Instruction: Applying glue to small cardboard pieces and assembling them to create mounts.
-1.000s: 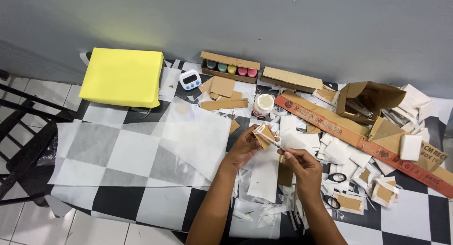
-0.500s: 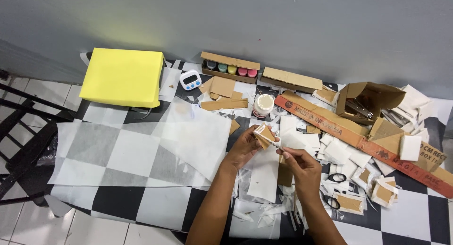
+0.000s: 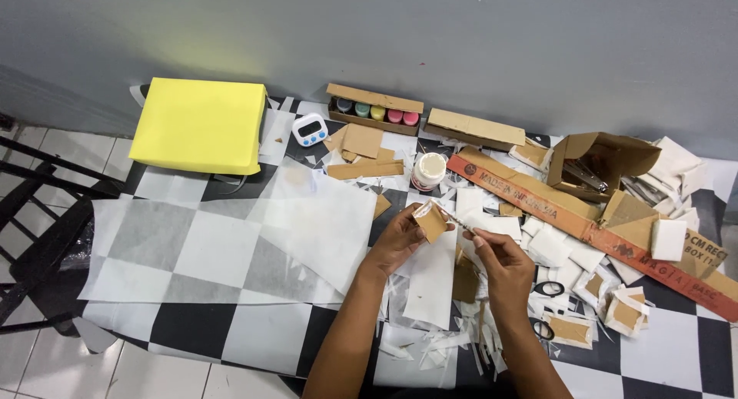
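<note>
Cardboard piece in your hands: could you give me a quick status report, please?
Left hand pinching small cardboard piece. Right hand holding thin stick to it. Glue jar just beyond; paper scraps underneath.

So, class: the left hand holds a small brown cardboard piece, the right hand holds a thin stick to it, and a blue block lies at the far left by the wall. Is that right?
Not quite. The head view shows the block is yellow, not blue. The rest stands: the left hand holds the small brown cardboard piece, and the right hand holds a thin stick to it.
</note>
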